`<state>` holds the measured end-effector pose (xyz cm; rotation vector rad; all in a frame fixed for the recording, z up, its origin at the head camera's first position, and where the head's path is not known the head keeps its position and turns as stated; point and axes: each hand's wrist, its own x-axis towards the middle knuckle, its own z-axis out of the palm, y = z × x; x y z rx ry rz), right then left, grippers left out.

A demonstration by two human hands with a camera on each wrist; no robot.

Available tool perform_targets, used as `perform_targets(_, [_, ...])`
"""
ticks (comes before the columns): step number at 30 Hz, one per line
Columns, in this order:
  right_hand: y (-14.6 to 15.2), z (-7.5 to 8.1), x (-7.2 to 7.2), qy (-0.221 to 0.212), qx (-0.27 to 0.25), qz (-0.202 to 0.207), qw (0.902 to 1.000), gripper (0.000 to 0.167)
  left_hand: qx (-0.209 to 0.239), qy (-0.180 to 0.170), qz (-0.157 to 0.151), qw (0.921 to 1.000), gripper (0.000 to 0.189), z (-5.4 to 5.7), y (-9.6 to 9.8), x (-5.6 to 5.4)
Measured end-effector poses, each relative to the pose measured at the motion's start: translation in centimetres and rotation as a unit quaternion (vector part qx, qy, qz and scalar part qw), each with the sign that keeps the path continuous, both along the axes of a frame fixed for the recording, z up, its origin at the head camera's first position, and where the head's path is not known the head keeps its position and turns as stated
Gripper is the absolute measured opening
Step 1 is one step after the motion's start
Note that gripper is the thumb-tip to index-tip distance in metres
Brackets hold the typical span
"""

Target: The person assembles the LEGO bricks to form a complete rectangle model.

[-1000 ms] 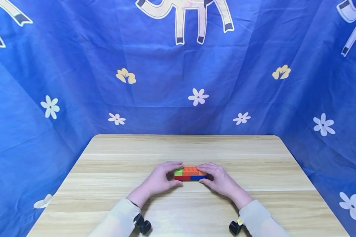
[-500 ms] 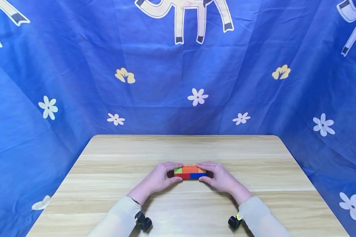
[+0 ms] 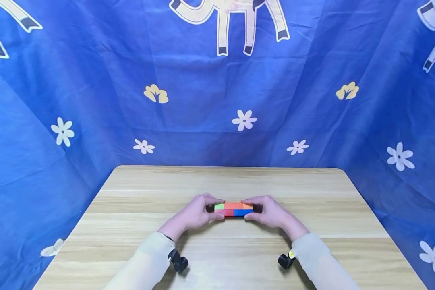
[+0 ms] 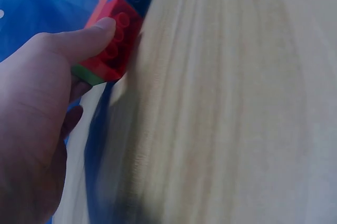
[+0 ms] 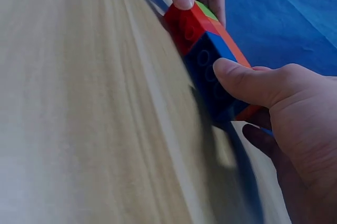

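Both hands hold one joined block of toy building bricks [image 3: 233, 206] between them above the middle of the table. My left hand [image 3: 197, 212] pinches its left end, thumb on the near side against the red brick [image 4: 117, 37]. At the other end my right hand [image 3: 273, 212] pinches likewise, with its thumb on the blue brick [image 5: 204, 58]. Green [image 3: 219, 206] and orange bricks form the other layer, and their studs point away at the far edge. Round shapes show on the red and blue faces. Fingers hide parts of both ends.
The light wood-grain table [image 3: 235, 249] stretches around the hands. Blue patterned cloth [image 3: 195, 112] hangs behind it and on both sides. A small black camera [image 3: 179, 262] sits on the left wrist, another [image 3: 285, 261] on the right.
The block has tipped so its studs turn from facing up to facing away. Both thumbs have come up onto the near face. The head view has shifted slightly.
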<state>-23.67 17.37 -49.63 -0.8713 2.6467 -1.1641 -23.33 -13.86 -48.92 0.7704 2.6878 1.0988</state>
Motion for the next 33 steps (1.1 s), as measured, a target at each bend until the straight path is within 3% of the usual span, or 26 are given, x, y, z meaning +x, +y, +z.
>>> perform_targets(17, [0.01,-0.18,-0.68,-0.062,-0.022,0.014,0.9978,0.049,0.02,-0.055,0.002,0.9983,0.053,0.06,-0.37,-0.22])
perform_targets(33, [-0.07,-0.57,-0.28,-0.097,-0.039,0.018,0.9944,0.053,0.031,-0.07,-0.002,0.997,0.059,-0.72,-0.55,0.04])
